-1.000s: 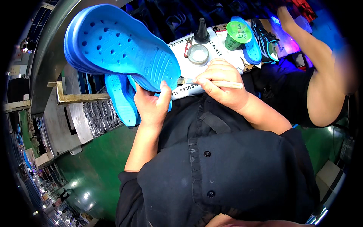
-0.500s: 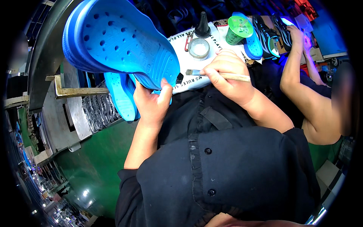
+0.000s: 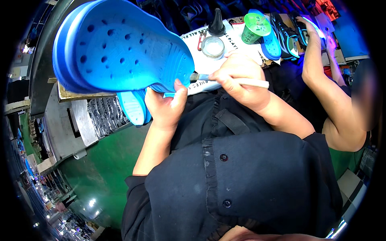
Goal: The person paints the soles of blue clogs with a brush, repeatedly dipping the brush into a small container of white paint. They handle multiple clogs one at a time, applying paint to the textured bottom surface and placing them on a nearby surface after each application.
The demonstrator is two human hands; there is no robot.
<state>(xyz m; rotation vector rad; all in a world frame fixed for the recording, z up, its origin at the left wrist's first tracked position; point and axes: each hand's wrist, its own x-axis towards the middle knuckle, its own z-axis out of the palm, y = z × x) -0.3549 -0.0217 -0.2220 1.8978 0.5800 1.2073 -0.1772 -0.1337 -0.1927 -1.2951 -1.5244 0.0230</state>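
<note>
My left hand (image 3: 165, 105) grips a large blue shoe sole (image 3: 116, 50) by its narrow end, thumb on the near edge. The sole has a raised rim and small holes across its wide end, which points up and left. In my right hand (image 3: 244, 80) is a flat paintbrush (image 3: 255, 83) with a pale handle, pinched between thumb and fingers. Its bristles meet the rim at the narrow end of the sole. Behind the brush, a round glass jar (image 3: 213, 48) with whitish contents stands on a white printed sheet (image 3: 198, 66).
A black cone-topped bottle (image 3: 217, 25) and small red-handled snips (image 3: 201, 41) lie near the jar. Rightward are a green cup (image 3: 253, 29), a blue sole (image 3: 272, 47) and a dark sports shoe (image 3: 283, 36). A co-worker's arm (image 3: 317, 72) reaches in at right; another blue sole (image 3: 132, 107) hangs at left.
The brush has moved left, its bristles now at the sole's rim. The sole's wide end has shifted left and slightly down. The co-worker's hand has moved a little up and left.
</note>
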